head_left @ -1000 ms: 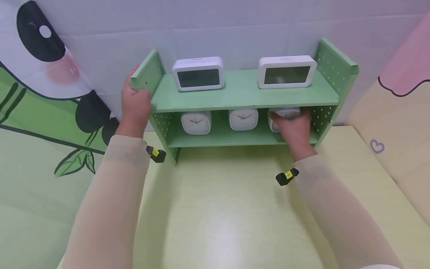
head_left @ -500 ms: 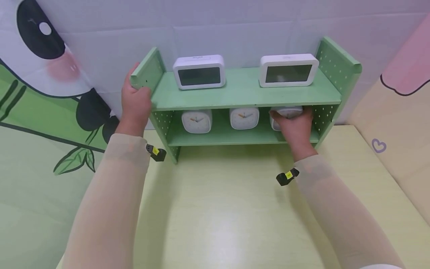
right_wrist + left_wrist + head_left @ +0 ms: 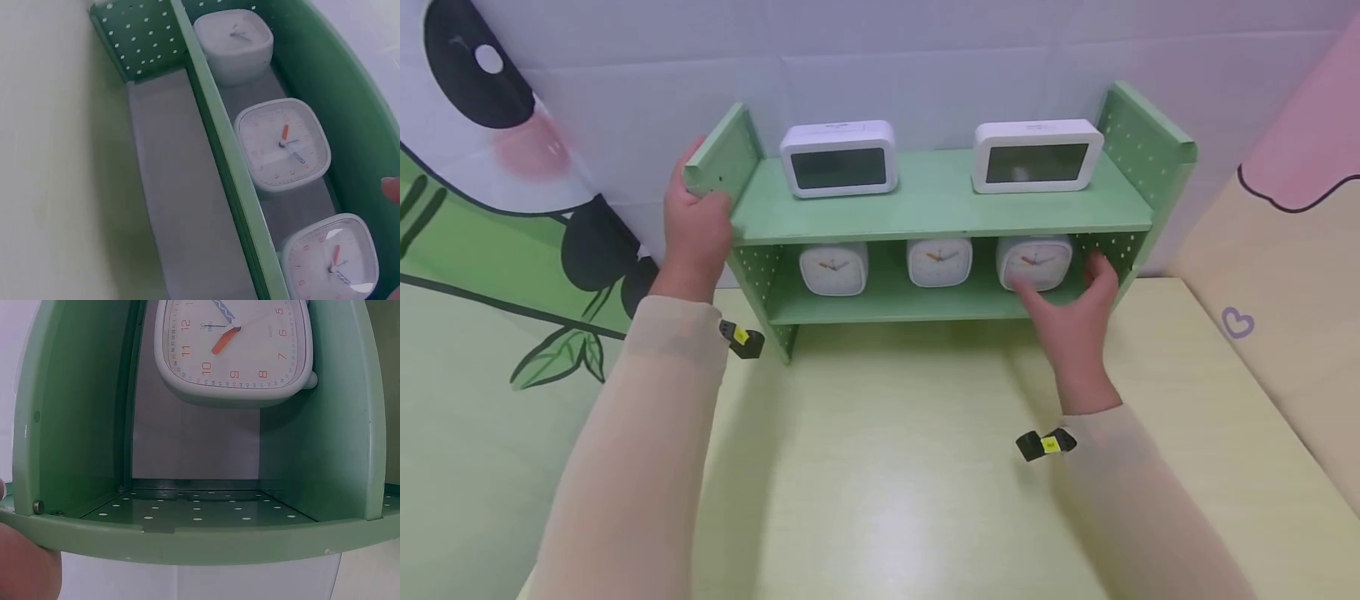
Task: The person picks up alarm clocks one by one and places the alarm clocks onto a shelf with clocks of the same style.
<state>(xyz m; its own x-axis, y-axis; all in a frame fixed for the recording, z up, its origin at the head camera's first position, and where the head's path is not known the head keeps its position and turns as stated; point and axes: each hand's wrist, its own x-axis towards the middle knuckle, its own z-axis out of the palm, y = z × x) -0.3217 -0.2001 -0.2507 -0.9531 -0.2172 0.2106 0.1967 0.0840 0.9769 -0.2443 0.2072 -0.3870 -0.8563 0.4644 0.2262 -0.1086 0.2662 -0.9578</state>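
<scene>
My left hand [image 3: 696, 237] grips the left side panel of a green two-tier metal shelf [image 3: 936, 196], thumb in front and other fingers mostly hidden behind. In the left wrist view, part of that hand [image 3: 28, 569] shows at the lower-left corner. Three white analog alarm clocks stand in a row on the lower tier: a left one [image 3: 833, 271], a middle one [image 3: 939, 265] and a right one [image 3: 1036, 257]. My right hand [image 3: 1078, 325] has its fingers spread around the right clock's front, thumb overlapping its lower edge. Whether the thumb touches it cannot be told.
Two white digital clocks, one at left [image 3: 842, 167] and one at right [image 3: 1037, 158], stand on the upper tier with dark displays. The shelf stands on a pale wooden table [image 3: 887, 442] against a printed wall cloth [image 3: 925, 92]. Perforated end panels [image 3: 1142, 158] close its sides.
My right hand has let go of the right alarm clock and drawn back toward me with spread fingers, uncovering the clock's face. The left hand still holds the side panel.
</scene>
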